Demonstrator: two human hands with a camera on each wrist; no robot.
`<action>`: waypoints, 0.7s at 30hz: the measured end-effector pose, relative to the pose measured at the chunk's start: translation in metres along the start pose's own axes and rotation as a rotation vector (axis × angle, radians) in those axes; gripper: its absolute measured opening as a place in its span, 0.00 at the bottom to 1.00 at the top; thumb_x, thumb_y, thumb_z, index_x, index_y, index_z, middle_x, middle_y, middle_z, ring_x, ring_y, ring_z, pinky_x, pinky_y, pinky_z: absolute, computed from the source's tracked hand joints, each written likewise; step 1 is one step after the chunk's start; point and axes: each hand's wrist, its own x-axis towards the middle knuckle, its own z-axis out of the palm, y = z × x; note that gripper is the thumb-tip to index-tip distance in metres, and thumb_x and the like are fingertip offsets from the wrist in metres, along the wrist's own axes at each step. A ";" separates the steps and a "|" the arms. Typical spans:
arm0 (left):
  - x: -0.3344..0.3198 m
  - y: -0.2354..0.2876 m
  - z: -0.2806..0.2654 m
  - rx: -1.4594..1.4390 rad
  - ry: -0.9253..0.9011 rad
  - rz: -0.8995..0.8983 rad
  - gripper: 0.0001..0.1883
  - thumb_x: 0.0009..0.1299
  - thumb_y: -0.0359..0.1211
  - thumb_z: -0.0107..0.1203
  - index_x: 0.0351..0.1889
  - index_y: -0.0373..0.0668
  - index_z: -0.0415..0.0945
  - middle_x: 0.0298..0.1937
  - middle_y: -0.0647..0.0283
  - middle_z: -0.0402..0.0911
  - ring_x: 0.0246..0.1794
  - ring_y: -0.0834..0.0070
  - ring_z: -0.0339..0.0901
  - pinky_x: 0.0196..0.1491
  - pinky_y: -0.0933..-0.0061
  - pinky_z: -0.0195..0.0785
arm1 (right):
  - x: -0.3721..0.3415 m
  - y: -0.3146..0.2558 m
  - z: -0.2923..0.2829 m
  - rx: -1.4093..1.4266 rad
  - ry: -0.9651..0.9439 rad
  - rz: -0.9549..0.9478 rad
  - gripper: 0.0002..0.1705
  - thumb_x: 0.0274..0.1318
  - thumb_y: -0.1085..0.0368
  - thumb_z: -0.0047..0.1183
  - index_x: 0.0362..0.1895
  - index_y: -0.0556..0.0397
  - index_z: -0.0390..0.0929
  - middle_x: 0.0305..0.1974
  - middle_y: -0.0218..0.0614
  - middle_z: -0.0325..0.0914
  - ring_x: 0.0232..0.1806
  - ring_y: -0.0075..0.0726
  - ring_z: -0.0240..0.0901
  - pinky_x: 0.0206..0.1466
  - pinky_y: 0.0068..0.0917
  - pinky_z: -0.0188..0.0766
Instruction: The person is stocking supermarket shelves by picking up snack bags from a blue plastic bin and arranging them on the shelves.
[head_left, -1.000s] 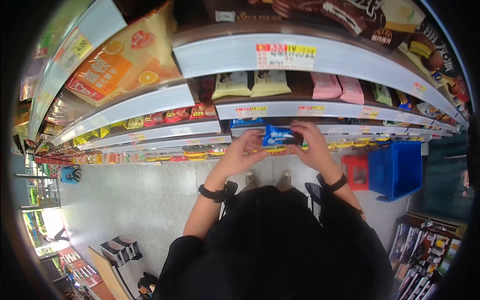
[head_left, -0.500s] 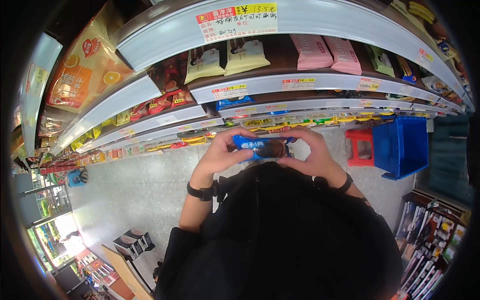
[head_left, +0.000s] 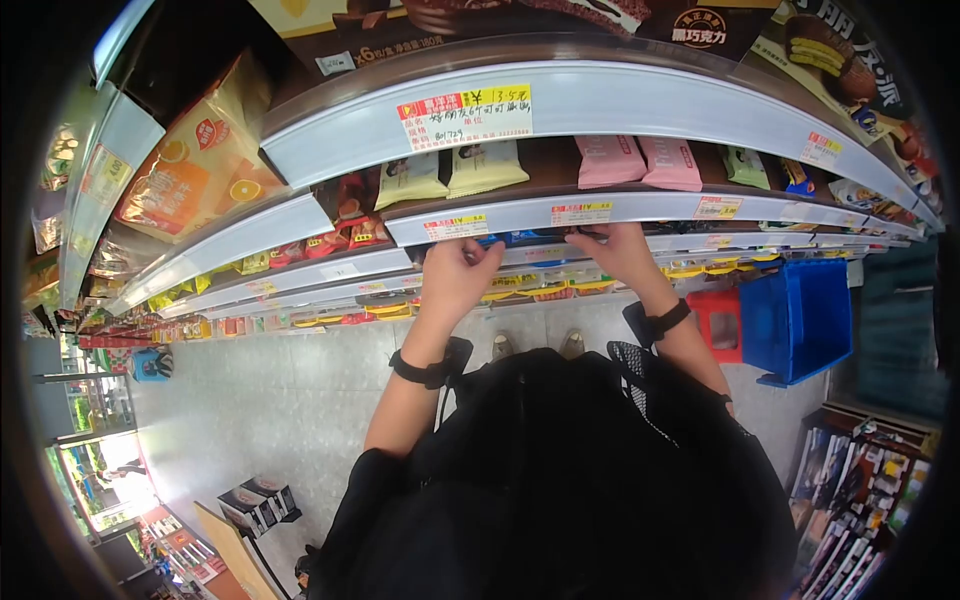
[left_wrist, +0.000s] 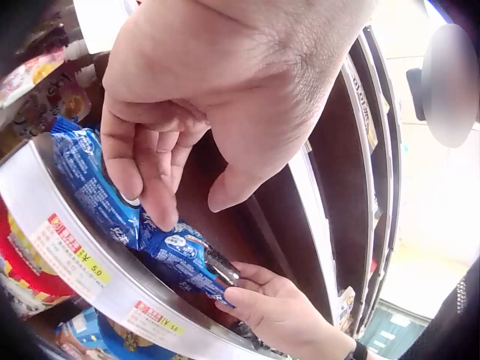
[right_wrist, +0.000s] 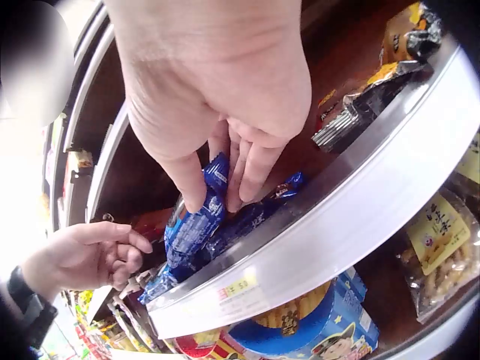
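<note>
Both hands reach into a lower shelf in the head view. My right hand pinches the end of a blue cookie packet between thumb and fingers. That packet lies along the shelf's front lip, beside other blue packets. In the left wrist view, another blue cookie packet lies end to end with the held one. My left hand hovers over these packets, its thumb and fingers apart and loosely bent. Its fingertips come right to the blue wrappers. The head view hides most of the packets behind the hands and shelf edge.
A white shelf edge with price tags runs just above the hands. Yellow packets and pink packets sit on the shelf above. Dark shiny packets lie farther along. A blue bin and red stool stand right.
Half a second ago both hands held the blue packet close to the body. Now they have moved forward to the shelf with it, and the left hand has let go.
</note>
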 end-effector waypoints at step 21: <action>-0.021 -0.100 -0.013 -0.265 0.148 0.036 0.29 0.77 0.36 0.59 0.70 0.24 0.69 0.20 0.64 0.80 0.20 0.83 0.75 0.28 0.75 0.68 | 0.009 -0.039 0.112 -0.757 -0.021 -0.219 0.21 0.56 0.51 0.67 0.48 0.51 0.86 0.37 0.45 0.86 0.37 0.56 0.83 0.40 0.48 0.79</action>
